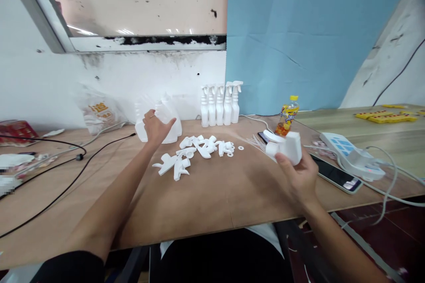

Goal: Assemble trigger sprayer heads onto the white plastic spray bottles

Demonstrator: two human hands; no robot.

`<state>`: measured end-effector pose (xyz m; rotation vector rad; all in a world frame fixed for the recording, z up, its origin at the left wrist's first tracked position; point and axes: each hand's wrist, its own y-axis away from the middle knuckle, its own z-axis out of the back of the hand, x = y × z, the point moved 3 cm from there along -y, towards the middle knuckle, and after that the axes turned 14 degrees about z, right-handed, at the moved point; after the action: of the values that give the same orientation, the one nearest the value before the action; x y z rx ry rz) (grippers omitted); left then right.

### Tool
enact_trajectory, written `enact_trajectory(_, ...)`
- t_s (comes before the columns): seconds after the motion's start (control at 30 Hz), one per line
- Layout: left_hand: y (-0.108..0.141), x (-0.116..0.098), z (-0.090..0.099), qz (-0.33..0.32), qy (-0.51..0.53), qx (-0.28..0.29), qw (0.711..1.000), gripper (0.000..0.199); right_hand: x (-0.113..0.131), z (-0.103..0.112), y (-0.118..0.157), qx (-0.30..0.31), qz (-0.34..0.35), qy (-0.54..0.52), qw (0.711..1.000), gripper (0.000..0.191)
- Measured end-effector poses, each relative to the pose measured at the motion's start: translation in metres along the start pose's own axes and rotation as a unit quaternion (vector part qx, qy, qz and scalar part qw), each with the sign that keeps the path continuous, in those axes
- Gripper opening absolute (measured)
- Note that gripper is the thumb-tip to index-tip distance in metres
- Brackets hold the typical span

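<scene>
One white spray head (292, 148) is gripped in the right hand (301, 180) near the right edge of the surface (206, 205); by the far edge, white bottles (175, 124) are partly covered by the spread left hand (156, 128); whether grasped cannot be told.

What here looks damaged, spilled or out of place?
The frame's lower edge looks damaged, blotched black, above a stained wall. On the table, loose spray heads lie jumbled, unlike the neat row of spray bottles, with one white ring off to the side. No spill shows.
</scene>
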<state>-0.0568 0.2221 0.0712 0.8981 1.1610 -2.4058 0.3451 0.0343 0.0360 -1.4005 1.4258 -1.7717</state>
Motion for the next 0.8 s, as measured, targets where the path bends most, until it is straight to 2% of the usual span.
enact_trajectory(0.1,0.000,0.011,-0.016,0.064,-0.031,-0.010,0.997,0.084,-0.006,0.001,-0.001,-0.069,-0.100,-0.147,0.982,0.026)
enact_trajectory(0.2,0.013,0.009,-0.016,0.054,-0.046,-0.009,0.997,0.076,-0.008,-0.002,-0.006,-0.079,-0.124,-0.248,0.958,0.023)
enact_trajectory(0.27,0.024,0.003,-0.006,-0.009,-0.045,0.000,0.999,0.073,-0.009,-0.001,-0.011,-0.082,-0.136,-0.270,0.949,0.021)
enact_trajectory(0.33,0.040,-0.004,0.013,-0.119,-0.048,0.012,0.992,0.071,-0.010,0.000,-0.015,-0.091,-0.145,-0.280,0.945,0.019)
enact_trajectory(0.43,0.072,-0.011,0.049,-0.292,-0.055,0.018,0.955,0.066,-0.011,0.003,-0.018,-0.106,-0.159,-0.289,0.938,0.017)
enact_trajectory(0.5,0.090,-0.010,0.071,-0.357,-0.053,0.011,0.933,0.065,-0.011,0.004,-0.019,-0.118,-0.164,-0.295,0.934,0.015)
enact_trajectory(0.6,0.107,-0.005,0.090,-0.391,-0.057,-0.004,0.918,0.066,-0.010,0.005,-0.020,-0.128,-0.171,-0.304,0.928,0.016)
enact_trajectory(0.8,0.118,-0.006,0.098,-0.409,-0.073,-0.010,0.910,0.067,-0.010,0.006,-0.018,-0.117,-0.175,-0.296,0.932,0.019)
